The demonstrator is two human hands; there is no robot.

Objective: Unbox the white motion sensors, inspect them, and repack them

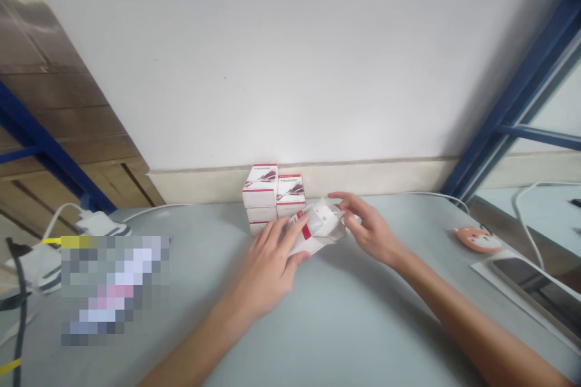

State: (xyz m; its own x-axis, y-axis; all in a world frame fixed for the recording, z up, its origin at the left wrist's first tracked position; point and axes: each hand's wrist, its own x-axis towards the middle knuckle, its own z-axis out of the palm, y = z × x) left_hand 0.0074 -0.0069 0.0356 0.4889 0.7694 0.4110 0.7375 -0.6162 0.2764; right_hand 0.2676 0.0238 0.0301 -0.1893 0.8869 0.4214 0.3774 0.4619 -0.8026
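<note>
My left hand (276, 257) is wrapped around a small white carton (302, 245) with red print, held tilted just above the table. At the carton's open right end shows a white item (323, 214) that looks wrapped in clear plastic. My right hand (365, 227) is at that end, its thumb and index finger closed on what looks like the edge of the clear plastic bag (351, 224). Just behind my left hand stands a stack of similar red-and-white boxes (261, 196), with another box (291, 190) beside it.
The grey-blue table (318, 326) meets a white wall (290, 60). At left are white power strips (102, 224), cables and a blurred-out object (115, 290). On the right lie an orange animal-faced object (479, 239) and a dark phone-like device (531, 281). Blue posts (512, 97) flank the table.
</note>
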